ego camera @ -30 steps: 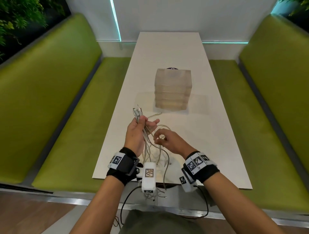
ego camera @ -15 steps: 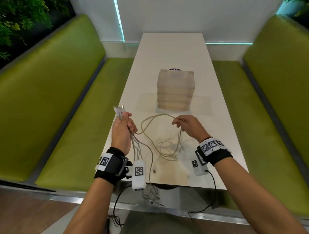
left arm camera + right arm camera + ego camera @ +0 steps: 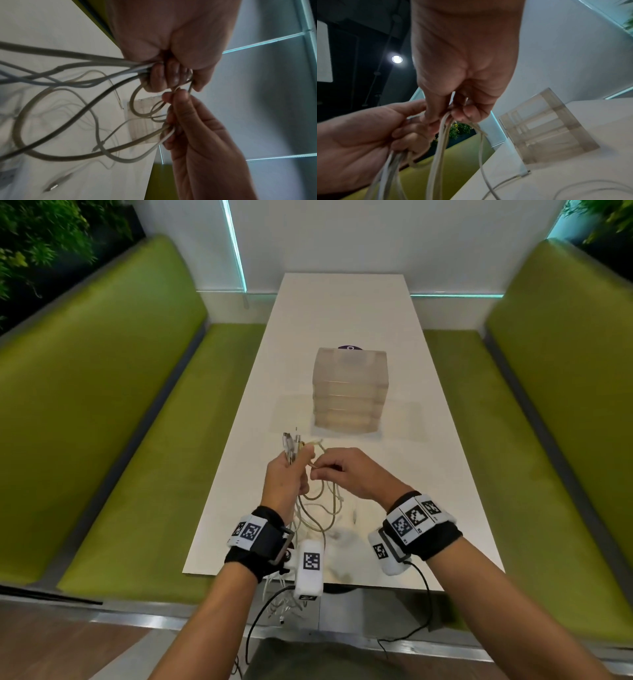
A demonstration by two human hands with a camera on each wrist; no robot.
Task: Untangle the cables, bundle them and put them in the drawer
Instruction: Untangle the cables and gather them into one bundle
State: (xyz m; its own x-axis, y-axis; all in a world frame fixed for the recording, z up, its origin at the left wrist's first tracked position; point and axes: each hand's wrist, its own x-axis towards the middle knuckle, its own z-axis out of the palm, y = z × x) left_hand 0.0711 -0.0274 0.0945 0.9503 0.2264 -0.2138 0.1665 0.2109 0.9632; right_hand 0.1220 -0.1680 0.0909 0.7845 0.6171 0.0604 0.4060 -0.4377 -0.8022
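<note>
My left hand grips a bunch of pale grey and beige cables above the near end of the white table, with several plug ends sticking up past its fingers. My right hand is right beside it and pinches cable strands close to the left hand's fingers. Loops of cable hang down onto the table and trail over its near edge. A translucent drawer unit stands mid-table beyond the hands, its drawers closed.
Green upholstered benches flank the table on both sides. A dark round object peeks from behind the drawer unit. A white wall with a cyan light strip closes the far end. Black wrist-camera leads hang below the table edge.
My hands were spread apart half a second ago, the right one drawing a cable out to the right. The right hand has come back to the left, and both now meet at the bunch.
</note>
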